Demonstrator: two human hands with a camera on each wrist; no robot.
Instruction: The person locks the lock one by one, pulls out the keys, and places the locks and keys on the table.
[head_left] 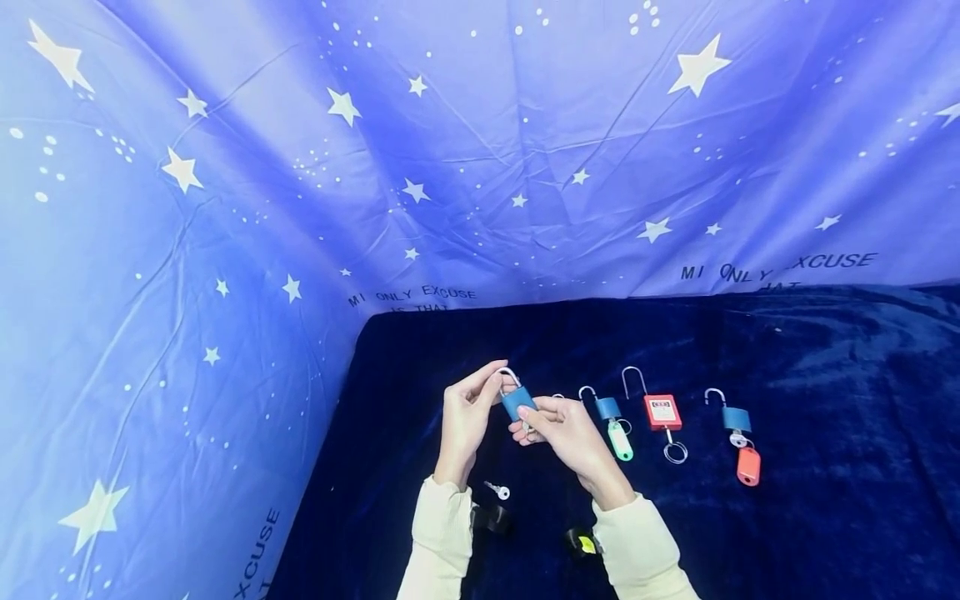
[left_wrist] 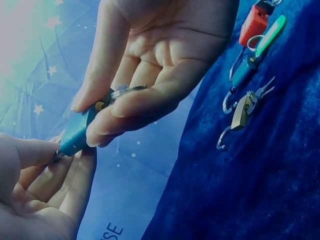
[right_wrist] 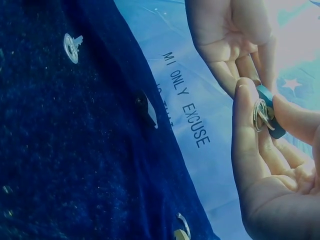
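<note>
past a loose silver key (head_left: 501,492) on dark blue velvety cloth (head_left: 840,508), pinching the shackle of a blue padlock (head_left: 515,400) with the left hand (head_left: 461,421) and gripping its body with the right hand (head_left: 573,437). holding it raised, left of a green-tagged padlock (head_left: 607,407), a red padlock (head_left: 662,412) and, farther right, an orange-tagged padlock (head_left: 736,419), before a star-printed blue curtain (head_left: 480,133).

From the head view's centre, starry fabric (head_left: 480,150) is seen toward twelve o'clock, a red padlock (head_left: 663,414) and orange tag (head_left: 748,465) toward four.
</note>
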